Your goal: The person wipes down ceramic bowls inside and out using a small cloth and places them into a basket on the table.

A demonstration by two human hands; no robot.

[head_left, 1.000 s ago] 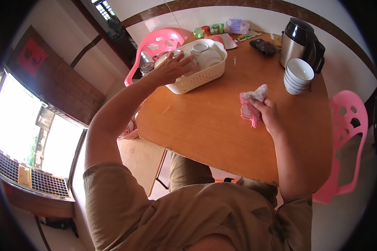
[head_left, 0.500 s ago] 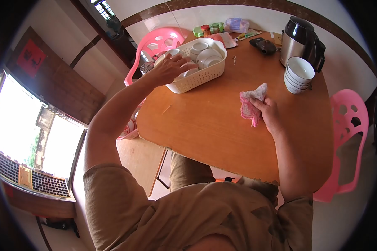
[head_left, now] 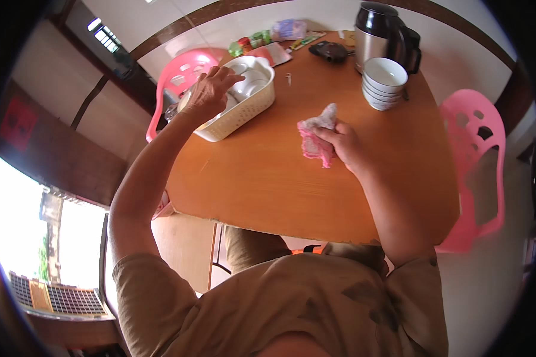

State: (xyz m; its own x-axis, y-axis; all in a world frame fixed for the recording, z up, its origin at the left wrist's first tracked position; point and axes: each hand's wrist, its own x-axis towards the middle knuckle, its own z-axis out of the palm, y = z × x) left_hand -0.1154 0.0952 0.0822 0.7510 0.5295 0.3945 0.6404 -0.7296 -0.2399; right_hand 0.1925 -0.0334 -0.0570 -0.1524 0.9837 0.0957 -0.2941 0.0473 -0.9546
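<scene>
My left hand [head_left: 211,92] is over the cream plastic basket [head_left: 235,121], its fingers bent and apart near the white bowls [head_left: 251,84] inside. It hides part of the basket, and I see nothing held in it. My right hand [head_left: 346,144] pinches a pink and white cloth [head_left: 315,134] between thumb and fingers, just above the wooden table [head_left: 268,184]. Farther right, a stack of several white bowls [head_left: 385,83] stands upright on the table.
Behind the bowl stack stands a steel and black kettle [head_left: 378,35]. A dark object [head_left: 329,52], a red-lidded jar [head_left: 244,44] and packets line the back edge. Pink chairs [head_left: 473,128] flank the table at right and back left.
The view has shifted, so the table items appear farther left and higher. My left hand has stayed over the basket, with its fingers raised and more bent. My right hand still grips the cloth.
</scene>
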